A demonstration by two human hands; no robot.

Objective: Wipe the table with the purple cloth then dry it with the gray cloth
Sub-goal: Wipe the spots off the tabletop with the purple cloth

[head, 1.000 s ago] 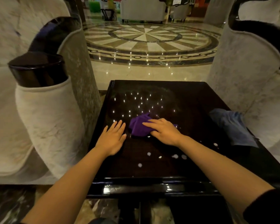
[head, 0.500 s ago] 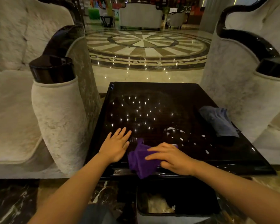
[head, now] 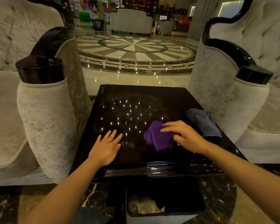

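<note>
A glossy black square table [head: 136, 101] stands between two armchairs. The crumpled purple cloth [head: 155, 136] lies on its right half, and my right hand [head: 183, 135] presses down on the cloth's right side, fingers spread over it. My left hand [head: 107, 147] rests flat and open on the table's near left part, holding nothing. The gray cloth [head: 202, 122] lies bunched at the table's right edge, just beyond my right hand and not touching it.
A pale upholstered armchair [head: 44, 113] with black arm caps flanks the table on the left and another armchair [head: 249, 102] on the right. A dark bin [head: 162, 206] with crumpled paper sits on the floor below the table's near edge. Polished marble floor lies beyond.
My right hand has slid the purple cloth from the table's near edge to the right, over where white specks lay. The left hand stays flat on the table.
</note>
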